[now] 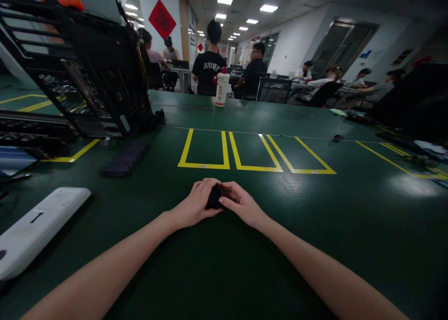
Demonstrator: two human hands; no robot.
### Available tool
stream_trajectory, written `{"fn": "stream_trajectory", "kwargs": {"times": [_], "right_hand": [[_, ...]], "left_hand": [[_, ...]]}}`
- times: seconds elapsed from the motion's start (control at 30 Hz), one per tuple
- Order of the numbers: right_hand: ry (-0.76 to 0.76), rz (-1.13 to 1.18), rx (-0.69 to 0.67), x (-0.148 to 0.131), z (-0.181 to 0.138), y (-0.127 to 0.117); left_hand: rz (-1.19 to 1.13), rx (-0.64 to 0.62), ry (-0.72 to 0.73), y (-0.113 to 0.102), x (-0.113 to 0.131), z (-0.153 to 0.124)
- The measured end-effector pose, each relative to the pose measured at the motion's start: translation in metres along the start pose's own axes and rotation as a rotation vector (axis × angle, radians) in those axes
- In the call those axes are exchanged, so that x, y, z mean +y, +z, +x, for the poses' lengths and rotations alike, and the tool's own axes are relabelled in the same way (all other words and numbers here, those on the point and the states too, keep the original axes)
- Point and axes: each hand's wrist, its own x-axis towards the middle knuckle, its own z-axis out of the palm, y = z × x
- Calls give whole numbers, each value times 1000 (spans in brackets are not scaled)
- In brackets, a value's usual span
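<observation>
A small black object is held between my two hands, low over the green table. Its kind cannot be made out; it looks dark and blocky, with a thin upright edge on its right side. My left hand wraps round its left side, thumb below and fingers over the top. From the right, my right hand pinches at the thin edge with thumb and fingertips. Both hands are closed, and they partly hide the object. Beyond them, yellow tape outlines mark the table.
An open black computer case stands at the left. Nearer lie a blurred dark item and a long white device. A white bottle with a red cap stands at the far edge. Several people sit beyond the table.
</observation>
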Motion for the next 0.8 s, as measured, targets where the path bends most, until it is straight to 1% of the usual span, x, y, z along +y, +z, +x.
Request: {"fn": "stream_trajectory", "kwargs": {"times": [0.13,0.2,0.37,0.53,0.63,0.8], "right_hand": [[-27,86,-89,2,-1,-3],[-30,107,-103,3,-1,-3],[-22,33,-1,1,0,0],[-18,-30,29,0,1,0],[-6,-14,-8,2,1,-2],[-41,104,-95,6,0,-5]], "left_hand": [[-4,-12,-5,1,-2,-1],[-2,-16,-14,1,-2,-1],[-6,-8,-5,0,-1,0],[-21,6,-2,1,-1,0],[-11,0,-14,1,-1,1],[5,-1,-9,1,0,1]]}}
